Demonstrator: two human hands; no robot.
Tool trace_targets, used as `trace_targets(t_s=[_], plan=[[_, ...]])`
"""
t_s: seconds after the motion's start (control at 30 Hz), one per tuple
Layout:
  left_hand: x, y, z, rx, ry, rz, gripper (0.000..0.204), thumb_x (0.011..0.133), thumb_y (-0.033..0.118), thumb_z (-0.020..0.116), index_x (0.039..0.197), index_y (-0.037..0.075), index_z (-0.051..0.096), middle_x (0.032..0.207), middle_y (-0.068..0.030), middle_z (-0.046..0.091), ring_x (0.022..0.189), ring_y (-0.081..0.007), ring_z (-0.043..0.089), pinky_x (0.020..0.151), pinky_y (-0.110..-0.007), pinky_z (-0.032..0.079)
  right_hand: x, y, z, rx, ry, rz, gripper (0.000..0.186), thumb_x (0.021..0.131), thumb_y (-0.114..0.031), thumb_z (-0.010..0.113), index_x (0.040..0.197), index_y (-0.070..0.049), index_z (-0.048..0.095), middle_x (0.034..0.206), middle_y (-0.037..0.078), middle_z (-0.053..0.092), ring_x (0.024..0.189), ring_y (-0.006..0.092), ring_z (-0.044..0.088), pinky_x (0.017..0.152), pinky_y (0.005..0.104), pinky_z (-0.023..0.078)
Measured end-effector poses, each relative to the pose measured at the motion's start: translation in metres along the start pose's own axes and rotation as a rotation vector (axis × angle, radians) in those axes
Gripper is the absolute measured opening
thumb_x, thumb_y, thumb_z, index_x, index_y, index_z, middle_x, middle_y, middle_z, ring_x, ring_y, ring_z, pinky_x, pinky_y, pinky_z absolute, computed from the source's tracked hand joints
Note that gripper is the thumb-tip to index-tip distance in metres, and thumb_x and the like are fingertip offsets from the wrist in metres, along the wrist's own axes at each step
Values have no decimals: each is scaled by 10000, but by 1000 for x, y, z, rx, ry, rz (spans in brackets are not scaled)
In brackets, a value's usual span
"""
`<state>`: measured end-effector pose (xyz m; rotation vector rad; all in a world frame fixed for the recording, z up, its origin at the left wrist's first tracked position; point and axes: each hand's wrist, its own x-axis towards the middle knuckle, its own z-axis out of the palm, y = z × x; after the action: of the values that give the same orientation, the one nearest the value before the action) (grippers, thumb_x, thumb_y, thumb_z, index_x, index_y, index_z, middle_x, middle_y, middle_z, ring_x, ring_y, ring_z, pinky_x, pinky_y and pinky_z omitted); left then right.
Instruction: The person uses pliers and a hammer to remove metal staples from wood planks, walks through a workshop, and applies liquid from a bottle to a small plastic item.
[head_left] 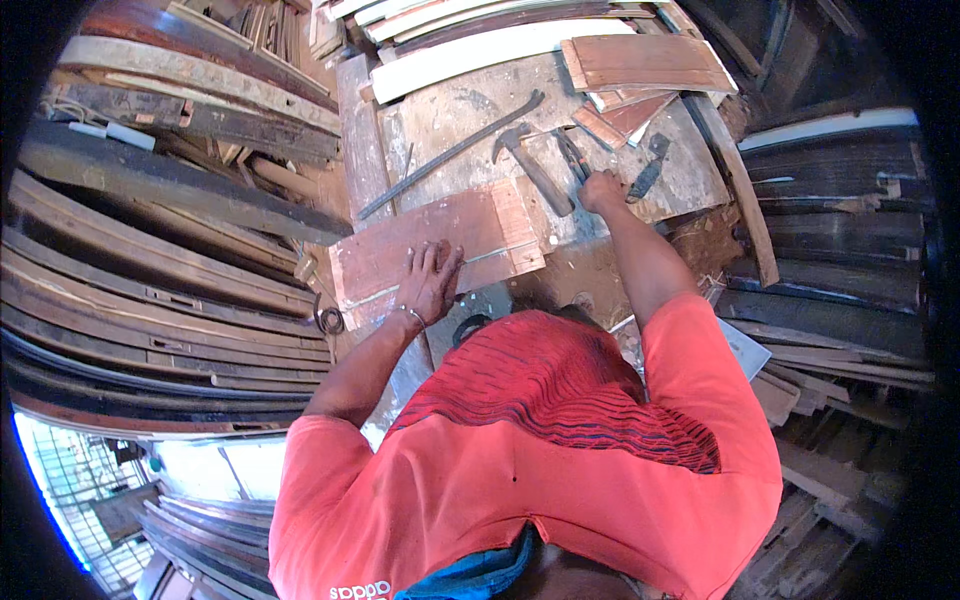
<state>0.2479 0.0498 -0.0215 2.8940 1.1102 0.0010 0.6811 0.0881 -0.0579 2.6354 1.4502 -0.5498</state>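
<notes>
My left hand lies flat with its fingers apart on a reddish-brown wooden panel. The panel rests at a slant on the near side of the bench, with a paler strip at its right end. Farther right, my right hand is closed around the near end of what looks like pliers, whose other end points away from me. Just left of the pliers lies a claw hammer, head at the far end. A long dark pry bar stretches diagonally behind the panel.
Right of my hand lies a dark, narrow object I cannot identify. Wooden boards are piled at the far right of the worn bench, with white strips along its back. Long timbers are stacked on the left and right.
</notes>
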Motion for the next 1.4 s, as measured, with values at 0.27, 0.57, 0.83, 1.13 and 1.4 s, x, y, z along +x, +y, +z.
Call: trace_targets(t_s=[0.27,0.57,0.83,1.13,1.4], plan=[[29,-53,-101,-182,129,-182,537,764,327,793,1232,95,670,1194,-160,685,1092,-374,657,966,-481,521,-32,34,36,1179,161,279,418,920,-317,621,1166,15,681,875,104,673,829,246,649,765,415,514],[101,-80,-160,-81,-10,-452,713,778,613,771,1208,47,717,1021,-273,727,984,-404,715,898,-464,553,-184,9,23,1656,-82,36,252,926,-67,659,1161,-21,580,964,70,666,836,200,688,665,362,598],[119,-61,-196,-717,-147,-439,536,806,381,869,1064,-72,740,918,-146,767,790,-187,728,759,-335,581,-221,29,-5,1863,-359,51,321,943,-31,611,1248,-52,509,1100,123,667,1022,321,716,765,462,640],[123,-60,-116,-607,-329,-397,791,688,583,878,1044,-106,725,967,-275,737,920,-351,733,866,-416,544,-202,48,10,2020,-785,122,392,935,-76,624,1298,-53,477,1175,163,623,1071,405,683,834,590,603],[128,-90,-79,-421,-348,-407,882,692,676,821,1052,-121,711,957,-323,712,951,-411,717,878,-443,537,-172,72,-4,1800,-958,81,350,929,-107,627,1263,-95,520,1143,139,642,1072,359,684,828,603,598]])
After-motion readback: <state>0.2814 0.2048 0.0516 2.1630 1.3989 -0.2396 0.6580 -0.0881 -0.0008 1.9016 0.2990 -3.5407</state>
